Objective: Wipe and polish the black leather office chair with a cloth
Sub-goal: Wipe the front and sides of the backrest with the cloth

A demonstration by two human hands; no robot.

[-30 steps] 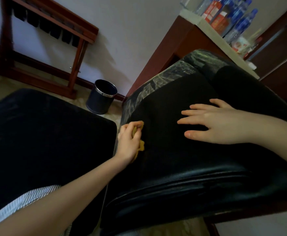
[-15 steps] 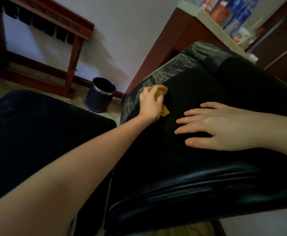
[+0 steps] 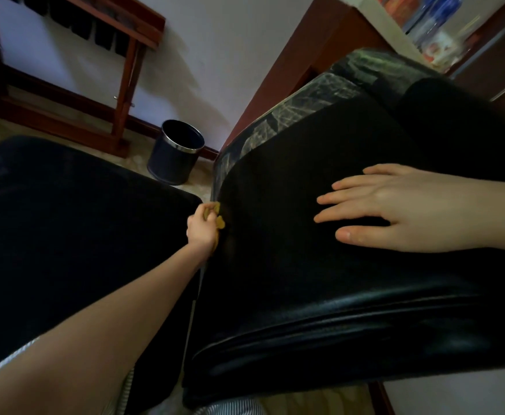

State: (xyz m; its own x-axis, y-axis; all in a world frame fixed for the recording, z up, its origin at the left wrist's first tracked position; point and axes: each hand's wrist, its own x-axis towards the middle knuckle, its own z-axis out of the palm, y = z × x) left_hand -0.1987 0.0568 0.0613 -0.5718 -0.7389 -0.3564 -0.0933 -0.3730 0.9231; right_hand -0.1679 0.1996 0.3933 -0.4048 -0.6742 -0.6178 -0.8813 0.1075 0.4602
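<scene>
Head cam, my view looks down. Chair (image 3: 305, 280) fills the frame from centre out to 3 and 6 o'clock: black leather, glossy fold along the near edge at 5. Cracked strip (image 3: 290, 115), grey-green, runs along its far edge twd 12–1.

L hand (image 3: 201, 232) sits just left of centre, at the chair's 9 o'clock edge. Fingers curled tight round cloth (image 3: 220, 222). The cloth is yellow and bunched, only a bit pokes out btwn the fingers and the leather. It touches the chair edge. L forearm comes in from 7.

R hand (image 3: 401, 208) at 3 o'clock, palm down flat on the chair, fingers straight and spread, thumb on the 5 side. It holds nothing. Well apart from L hand.

Other stuff:
- 2nd black seat (image 3: 65, 223) at 9, just beside the chair, narrow gap btwn.
- Bin (image 3: 174, 154), dark w/ chrome rim, on the floor at 11, near wall (image 3: 230, 40).
- Wooden rack (image 3: 128, 85) at 10–11, against the wall.
- Desk (image 3: 299, 64), red-brown, at 1, behind the chair.
- Bottles (image 3: 443, 16) on the desk at 1–2, too blurred to read.
- Striped fabric (image 3: 236, 407) at 6, bottom edge.
</scene>
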